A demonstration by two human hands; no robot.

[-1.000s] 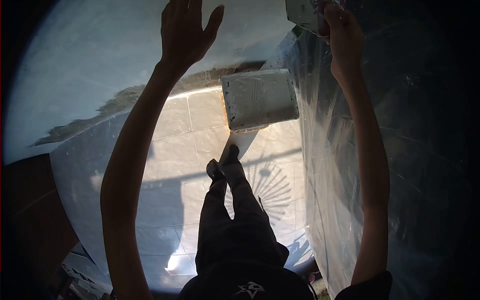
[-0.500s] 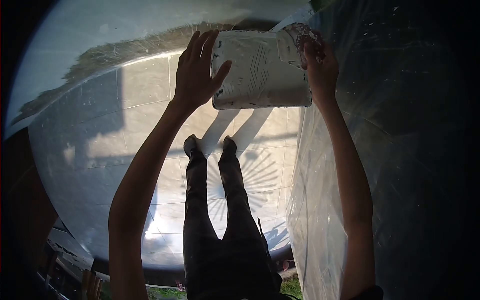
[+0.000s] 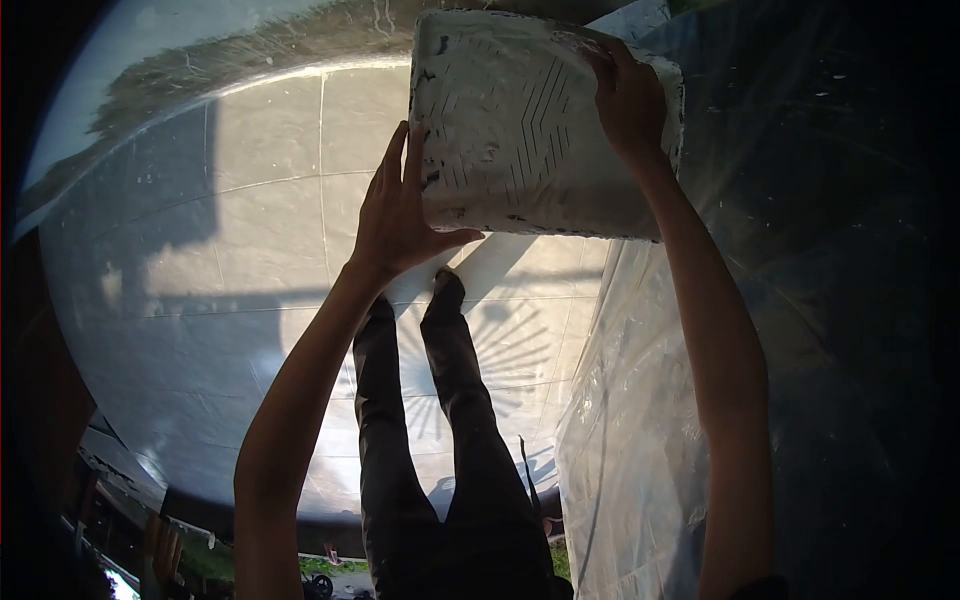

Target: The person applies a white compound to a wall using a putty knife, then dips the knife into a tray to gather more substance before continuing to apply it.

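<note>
A white, paint-caked paint tray (image 3: pixel 490 150) with chevron ridges is raised at the top of the view, nearer the camera than the floor. My left hand (image 3: pixel 390 215) grips its lower left corner, fingers along the left side and thumb under the bottom edge. Over the upper right part of the tray, my right hand (image 3: pixel 632 100) is closed with bent fingers. The back of that hand hides its grip, and what lies beneath the fingers I cannot make out.
Clear plastic sheeting (image 3: pixel 630 400) hangs on the right. Below me is a light sheeted or tiled floor (image 3: pixel 270 220) with shadows, and my legs (image 3: pixel 460 400) stand on it. A wall with a rough grey band (image 3: pixel 180 85) curves along the upper left.
The tray looks larger and has tilted slightly. My left hand has slid down to its lower corner. My right hand has moved inward, and the pale paint-covered piece at the corner no longer shows.
</note>
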